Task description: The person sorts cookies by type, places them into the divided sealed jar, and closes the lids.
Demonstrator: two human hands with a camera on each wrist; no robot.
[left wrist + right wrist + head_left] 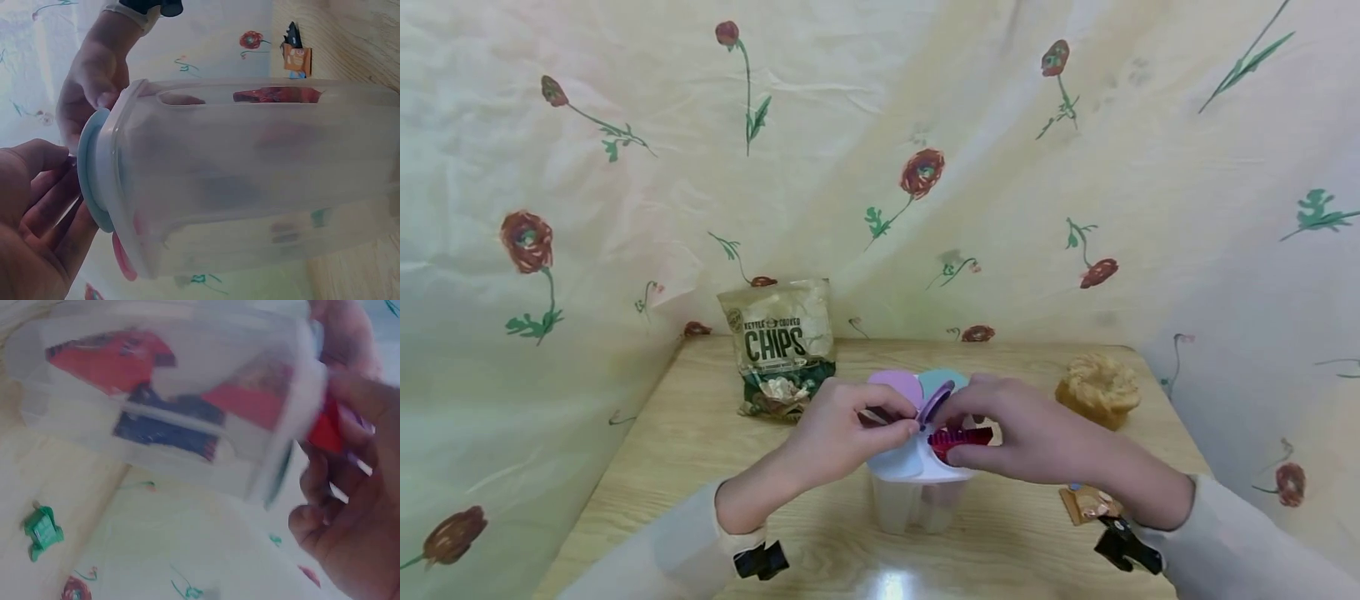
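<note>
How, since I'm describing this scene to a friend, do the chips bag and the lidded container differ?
The chips bag is opaque and printed, while the container is translucent, with packets showing inside. The left hand and right hand are at the container's pastel lids; neither holds the chips bag. The chips bag sits toward the back of the wooden table, the container nearer the person. Both stand on the table.
</note>
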